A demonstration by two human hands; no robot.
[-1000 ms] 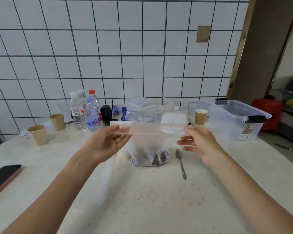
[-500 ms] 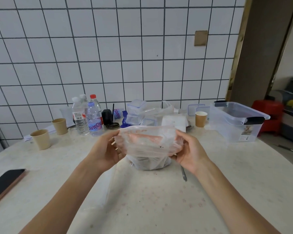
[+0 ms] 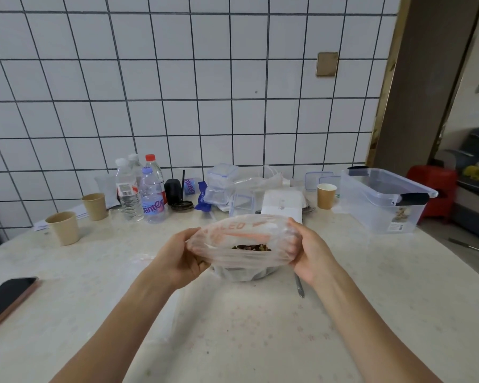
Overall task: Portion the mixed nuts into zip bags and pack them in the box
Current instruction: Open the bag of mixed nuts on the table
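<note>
A clear zip bag with red lettering is held above the table's middle, its mouth spread wide toward me. My left hand grips its left edge and my right hand grips its right edge. Dark mixed nuts show through the opening. Under the bag a rounded mass of nuts rests on the table, partly hidden. A metal spoon lies just right of it, mostly covered by my right wrist. The clear plastic box with black handles stands at the back right.
Water bottles, small clear containers and a white packet crowd the back of the table. Paper cups stand at the left and near the box. A dark phone lies at the left edge.
The bag was stretched flat between my hands a second ago. My hands have since moved closer together and pulled its mouth wide, so the nuts inside show.
</note>
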